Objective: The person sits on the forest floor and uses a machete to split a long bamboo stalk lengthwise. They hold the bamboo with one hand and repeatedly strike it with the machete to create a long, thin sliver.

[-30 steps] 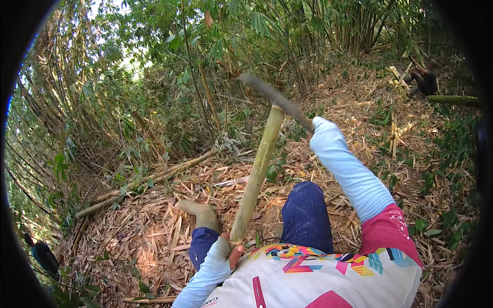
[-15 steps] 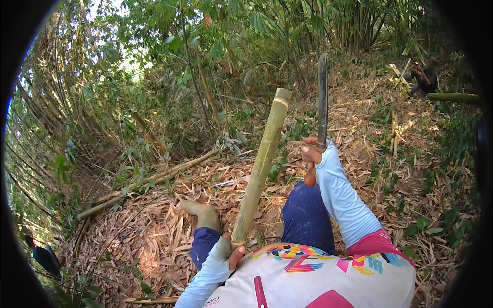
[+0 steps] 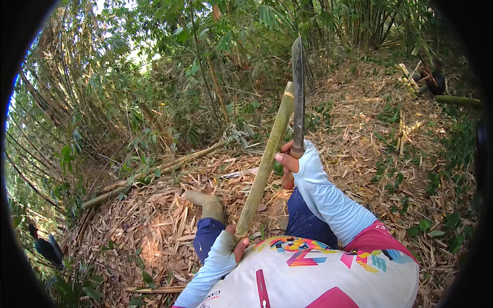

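Gripping lower end of bamboo pole (image 3: 266,160) in left hand (image 3: 233,245), fingers wrapped fully round it, down by the lap; pole slanting up and to the right, long axis running from left hand toward the top end near the blade

Holding machete (image 3: 297,87) in right hand (image 3: 288,163), fingers closed tight round the handle, blade pointing straight up, lying just right of the pole's upper half (touching or a hair apart: cannot tell)

Right hand sitting beside pole mid-length, so nearer to the upper section; left hand only anchoring the base

Crouching on dry-leaf ground (image 3: 154,226), boot (image 3: 208,204) planted left of pole

Counting: one pole in hand, one machete, two hands both closed, one long fallen stalk (image 3: 154,172) lying on the ground to the left, one other person (image 3: 434,77) sitting well apart at upper right with some cut pieces beside them (number unclear)
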Motion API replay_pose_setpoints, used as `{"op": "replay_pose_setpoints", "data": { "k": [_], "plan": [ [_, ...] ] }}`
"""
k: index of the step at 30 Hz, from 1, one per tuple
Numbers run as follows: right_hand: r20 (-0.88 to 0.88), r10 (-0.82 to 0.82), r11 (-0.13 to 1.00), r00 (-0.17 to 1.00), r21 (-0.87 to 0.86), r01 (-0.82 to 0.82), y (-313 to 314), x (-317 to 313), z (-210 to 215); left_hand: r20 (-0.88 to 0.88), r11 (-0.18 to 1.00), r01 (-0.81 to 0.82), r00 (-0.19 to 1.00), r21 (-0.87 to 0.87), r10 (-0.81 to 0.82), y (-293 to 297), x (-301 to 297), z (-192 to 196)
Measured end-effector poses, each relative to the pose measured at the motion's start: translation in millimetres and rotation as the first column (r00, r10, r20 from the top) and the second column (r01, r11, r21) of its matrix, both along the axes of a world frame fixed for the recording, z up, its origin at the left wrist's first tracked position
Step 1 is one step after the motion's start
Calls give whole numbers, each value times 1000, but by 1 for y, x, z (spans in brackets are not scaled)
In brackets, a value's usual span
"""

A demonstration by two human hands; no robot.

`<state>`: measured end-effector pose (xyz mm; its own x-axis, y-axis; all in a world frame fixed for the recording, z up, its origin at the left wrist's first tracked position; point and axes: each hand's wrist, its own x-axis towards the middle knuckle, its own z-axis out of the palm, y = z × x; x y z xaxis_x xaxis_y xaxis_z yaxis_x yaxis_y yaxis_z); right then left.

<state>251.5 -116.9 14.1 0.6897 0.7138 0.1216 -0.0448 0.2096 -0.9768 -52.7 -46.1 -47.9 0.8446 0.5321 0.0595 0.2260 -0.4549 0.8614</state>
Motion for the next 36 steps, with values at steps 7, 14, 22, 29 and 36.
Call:
{"op": "replay_pose_setpoints", "data": {
  "k": [7, 14, 22, 29, 36],
  "plan": [
    [37, -36, 995, 999, -91, 39, 3, 3, 9, 89, 993, -106, 991, 53, 102, -1, 4, 9],
    [687, -327, 689, 649, -296, 661, -84, 118, -54, 186, 952, -292, 944, 88, 273, 26, -15, -38],
    [421, -257, -24, 870, -903, 430, -258, 149, -255, 99, 916, -325, 930, -236, 355, 33, 3, -53],
    [-25, -670, 444, 742, -815, 373, -232, 24, -223, 16, 964, -130, 990, -234, 138, 40, 57, -47],
    [-359, -575, 815, 735, -167, 556, -139, 62, -97, 107, 974, 145, 981, 173, -165, 19, 141, -24]
  ]
}}
